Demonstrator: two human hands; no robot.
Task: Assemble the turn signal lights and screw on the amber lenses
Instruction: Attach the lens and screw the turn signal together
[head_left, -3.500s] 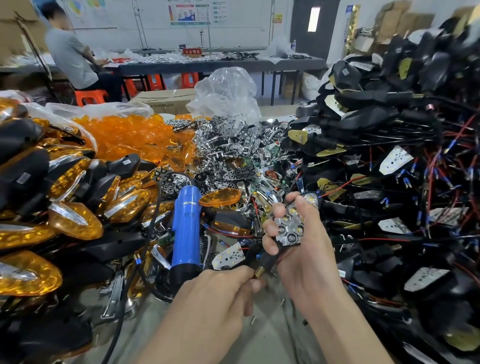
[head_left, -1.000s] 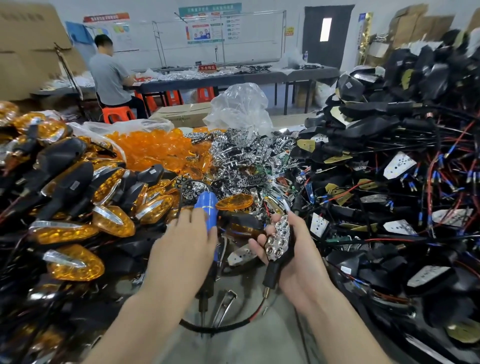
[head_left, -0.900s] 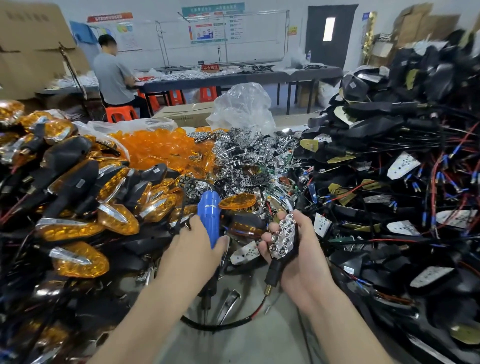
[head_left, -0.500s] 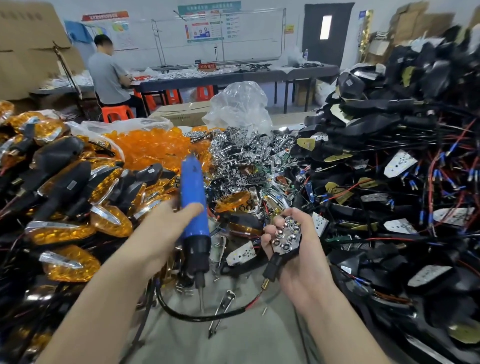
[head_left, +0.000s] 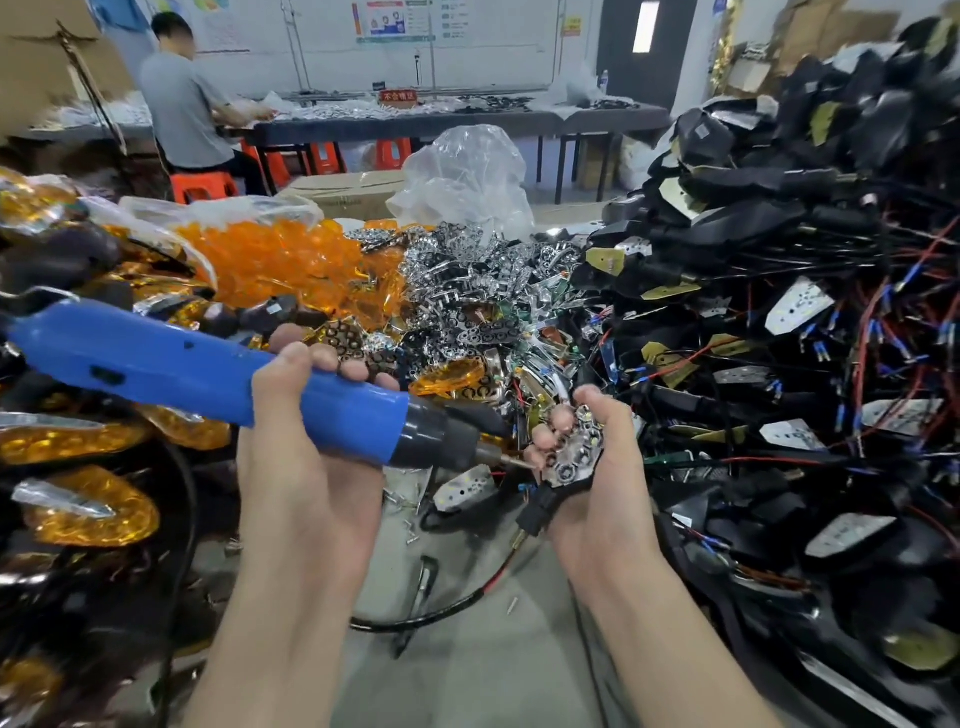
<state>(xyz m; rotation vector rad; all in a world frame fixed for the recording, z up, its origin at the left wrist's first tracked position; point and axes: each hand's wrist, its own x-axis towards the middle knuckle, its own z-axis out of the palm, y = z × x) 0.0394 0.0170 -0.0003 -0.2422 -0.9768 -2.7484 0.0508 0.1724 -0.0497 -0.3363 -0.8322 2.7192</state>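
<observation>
My left hand (head_left: 306, 457) grips a blue electric screwdriver (head_left: 208, 379), held nearly level with its bit pointing right. The bit tip touches the chrome reflector of a turn signal light (head_left: 574, 457) that my right hand (head_left: 602, 483) holds, fingers curled over its top edge. The light's black stem and red-black wire (head_left: 488, 587) hang down onto the table. A loose amber lens (head_left: 449, 376) lies just behind the screwdriver's nose. A heap of amber lenses (head_left: 280, 265) sits at the back left.
Finished amber-lensed lights (head_left: 88, 509) pile up on the left. Chrome reflectors (head_left: 467, 291) fill the middle back. Black housings with wires (head_left: 805, 338) are stacked high on the right. Loose screws (head_left: 410, 535) lie on the grey tabletop (head_left: 467, 675). A person (head_left: 182, 98) sits at a far table.
My left hand picked up the blue screwdriver, swung it from upright to nearly level, and brought its bit to the light. My right hand kept hold of the light.
</observation>
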